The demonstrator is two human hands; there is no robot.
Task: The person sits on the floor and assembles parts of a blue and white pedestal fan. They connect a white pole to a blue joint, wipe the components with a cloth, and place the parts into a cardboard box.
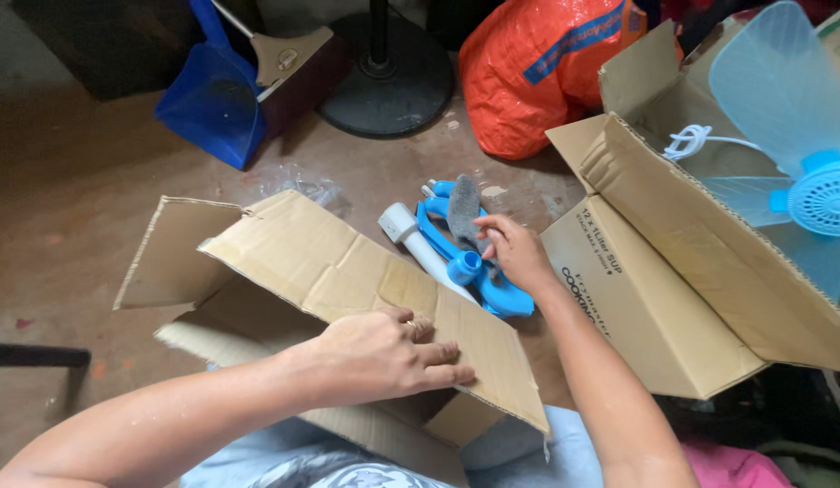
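My left hand (384,354) lies flat on a flap of an open cardboard box (293,253) in front of me, pressing it down. Beyond the flap, my right hand (515,251) pinches a grey rag (465,212) that lies over a blue plastic fan part (479,280) on the floor. Beside that part rests a white plastic tube (411,237). The fingers of my right hand are closed on the rag's lower end.
A larger open cardboard box (673,271) stands at the right with a pale blue fan blade (791,117) and a white cord (691,140) in it. Behind are an orange plastic bag (537,63), a black round fan base (388,86) and a blue dustpan (212,99).
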